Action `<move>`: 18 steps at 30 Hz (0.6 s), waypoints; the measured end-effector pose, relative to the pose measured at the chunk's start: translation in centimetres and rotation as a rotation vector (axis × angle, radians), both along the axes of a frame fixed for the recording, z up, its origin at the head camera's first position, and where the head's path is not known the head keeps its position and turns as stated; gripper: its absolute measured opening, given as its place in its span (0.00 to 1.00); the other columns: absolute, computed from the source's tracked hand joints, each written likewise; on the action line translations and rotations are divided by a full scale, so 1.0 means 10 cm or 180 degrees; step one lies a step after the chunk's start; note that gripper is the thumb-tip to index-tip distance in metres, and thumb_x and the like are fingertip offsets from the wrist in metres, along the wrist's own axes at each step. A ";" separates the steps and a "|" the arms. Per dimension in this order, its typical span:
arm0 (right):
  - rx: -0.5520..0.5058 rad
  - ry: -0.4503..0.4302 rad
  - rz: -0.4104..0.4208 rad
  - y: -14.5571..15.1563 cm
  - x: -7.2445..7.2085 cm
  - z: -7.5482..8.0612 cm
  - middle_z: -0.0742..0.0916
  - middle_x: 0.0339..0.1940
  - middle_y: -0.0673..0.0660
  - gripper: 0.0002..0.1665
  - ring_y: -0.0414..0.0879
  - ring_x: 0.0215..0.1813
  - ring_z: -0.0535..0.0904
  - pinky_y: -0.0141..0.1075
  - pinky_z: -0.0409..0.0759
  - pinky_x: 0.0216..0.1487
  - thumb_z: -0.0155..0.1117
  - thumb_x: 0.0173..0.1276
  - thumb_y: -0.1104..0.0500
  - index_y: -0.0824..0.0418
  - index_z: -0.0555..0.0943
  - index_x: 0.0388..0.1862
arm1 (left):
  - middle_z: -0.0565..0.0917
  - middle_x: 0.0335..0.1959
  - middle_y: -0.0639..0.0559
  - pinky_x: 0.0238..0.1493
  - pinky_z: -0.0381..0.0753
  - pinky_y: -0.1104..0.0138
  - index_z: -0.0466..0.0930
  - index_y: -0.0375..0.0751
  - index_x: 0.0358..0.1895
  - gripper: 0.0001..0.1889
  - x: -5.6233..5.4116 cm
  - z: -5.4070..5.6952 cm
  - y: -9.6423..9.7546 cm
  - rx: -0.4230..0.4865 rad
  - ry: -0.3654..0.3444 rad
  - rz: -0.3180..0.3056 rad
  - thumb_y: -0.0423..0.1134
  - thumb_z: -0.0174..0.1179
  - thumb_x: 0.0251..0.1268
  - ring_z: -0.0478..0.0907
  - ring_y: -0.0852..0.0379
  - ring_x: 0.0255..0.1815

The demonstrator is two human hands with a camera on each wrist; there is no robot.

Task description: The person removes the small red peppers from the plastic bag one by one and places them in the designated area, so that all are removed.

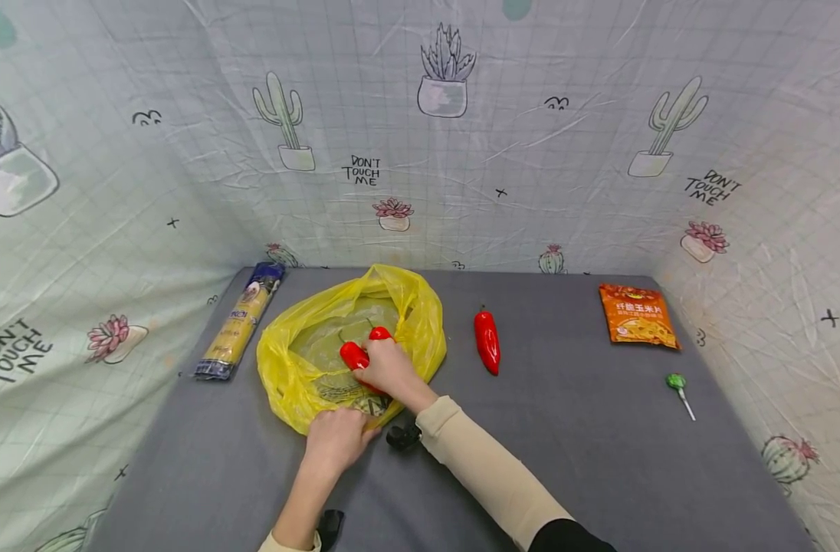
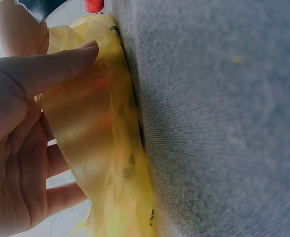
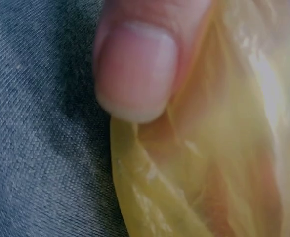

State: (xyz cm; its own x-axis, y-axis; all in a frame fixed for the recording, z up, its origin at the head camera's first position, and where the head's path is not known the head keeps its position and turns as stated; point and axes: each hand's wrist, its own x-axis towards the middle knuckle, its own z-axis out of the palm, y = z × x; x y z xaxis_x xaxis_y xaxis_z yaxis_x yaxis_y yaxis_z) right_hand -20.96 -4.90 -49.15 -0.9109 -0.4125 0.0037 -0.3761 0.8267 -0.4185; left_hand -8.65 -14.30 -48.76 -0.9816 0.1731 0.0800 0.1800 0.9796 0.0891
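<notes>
A yellow plastic bag (image 1: 275, 360) lies with its mouth spread wide on the grey table. My left hand (image 1: 339, 438) grips its near rim, thumb outside and fingers on the inner side; the left wrist view shows this hand (image 2: 31, 108) around the thin film (image 2: 85, 138). Reaching into the bag's mouth, my right hand (image 1: 390, 369) holds a red pepper (image 1: 354, 354). A second red pepper (image 1: 379, 333) shows at its fingertips, mostly hidden by the hand. In the right wrist view a thumb (image 3: 137, 74) presses on the yellow film (image 3: 184, 187).
Right of the bag lies another red pepper (image 1: 487, 341). A long pack of noodles (image 1: 244, 322) is at the left edge. An orange snack packet (image 1: 638, 316) and a green lollipop (image 1: 678, 385) lie at the right. Printed cloth walls (image 1: 503, 230) border the table (image 1: 565, 429).
</notes>
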 end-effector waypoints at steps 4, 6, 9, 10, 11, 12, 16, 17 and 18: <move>-0.0026 0.0035 0.0032 0.03 0.01 0.00 0.89 0.36 0.52 0.23 0.44 0.33 0.84 0.34 0.82 0.37 0.74 0.60 0.46 0.58 0.84 0.49 | 0.84 0.20 0.50 0.24 0.75 0.57 0.86 0.46 0.26 0.15 0.00 -0.02 0.01 -0.0004 0.0016 -0.0025 0.54 0.73 0.52 0.80 0.49 0.20; -0.0021 0.0048 0.0038 0.03 0.01 -0.01 0.89 0.35 0.52 0.23 0.43 0.32 0.83 0.34 0.82 0.37 0.74 0.60 0.46 0.58 0.84 0.48 | 0.85 0.20 0.50 0.24 0.75 0.57 0.86 0.46 0.26 0.14 0.00 -0.02 0.01 0.0003 0.0013 -0.0030 0.53 0.73 0.52 0.81 0.49 0.21; -0.0019 0.0051 0.0044 0.04 0.02 -0.01 0.89 0.35 0.52 0.22 0.42 0.32 0.82 0.33 0.82 0.37 0.74 0.60 0.46 0.57 0.84 0.48 | 0.85 0.21 0.49 0.24 0.76 0.57 0.86 0.46 0.26 0.14 0.00 -0.01 0.01 0.0010 0.0022 -0.0026 0.53 0.73 0.52 0.81 0.48 0.21; -0.0006 0.0053 0.0042 0.04 0.02 -0.01 0.89 0.35 0.51 0.22 0.42 0.32 0.82 0.33 0.82 0.37 0.73 0.60 0.46 0.57 0.84 0.48 | 0.85 0.21 0.49 0.25 0.76 0.57 0.86 0.47 0.26 0.14 -0.01 -0.01 0.02 0.0014 0.0016 -0.0019 0.53 0.73 0.52 0.81 0.48 0.21; -0.0003 0.0051 0.0039 0.04 0.02 -0.01 0.89 0.36 0.51 0.22 0.42 0.32 0.82 0.32 0.82 0.37 0.73 0.60 0.46 0.57 0.84 0.48 | 0.85 0.21 0.49 0.24 0.76 0.57 0.86 0.47 0.26 0.14 0.00 -0.01 0.02 0.0010 0.0034 -0.0030 0.53 0.73 0.52 0.81 0.48 0.21; -0.0001 0.0042 0.0037 0.04 0.02 -0.01 0.89 0.36 0.52 0.22 0.42 0.32 0.82 0.32 0.82 0.37 0.73 0.60 0.46 0.57 0.84 0.48 | 0.85 0.21 0.49 0.24 0.76 0.57 0.86 0.47 0.26 0.14 0.00 0.00 0.02 0.0007 0.0038 -0.0029 0.53 0.73 0.52 0.81 0.48 0.21; 0.0009 0.0015 0.0048 0.03 0.03 0.00 0.88 0.34 0.51 0.20 0.42 0.30 0.81 0.32 0.81 0.35 0.74 0.60 0.47 0.57 0.84 0.45 | 0.85 0.21 0.50 0.25 0.76 0.57 0.87 0.47 0.28 0.13 0.00 0.00 0.02 0.0000 0.0044 -0.0031 0.53 0.73 0.51 0.81 0.48 0.21; 0.0009 0.0011 0.0054 0.03 0.03 0.00 0.88 0.33 0.51 0.19 0.41 0.30 0.80 0.31 0.80 0.34 0.74 0.60 0.47 0.57 0.84 0.44 | 0.85 0.22 0.50 0.25 0.77 0.57 0.87 0.48 0.28 0.13 0.00 0.00 0.01 -0.0002 0.0034 -0.0027 0.53 0.73 0.52 0.81 0.48 0.21; 0.0007 0.0009 0.0060 0.03 0.03 0.00 0.87 0.32 0.51 0.19 0.41 0.29 0.79 0.31 0.79 0.33 0.74 0.60 0.47 0.57 0.84 0.43 | 0.86 0.22 0.50 0.25 0.77 0.56 0.88 0.48 0.29 0.13 0.00 0.00 0.02 -0.0001 0.0012 -0.0013 0.53 0.73 0.52 0.81 0.48 0.22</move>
State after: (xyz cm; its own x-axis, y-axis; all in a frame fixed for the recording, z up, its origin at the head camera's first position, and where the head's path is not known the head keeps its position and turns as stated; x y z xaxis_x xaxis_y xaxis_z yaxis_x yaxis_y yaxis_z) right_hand -20.67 -4.64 -49.12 -0.9030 -0.4296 0.0055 -0.3928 0.8203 -0.4156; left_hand -8.63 -14.15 -48.75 -0.9806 0.1771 0.0838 0.1843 0.9789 0.0880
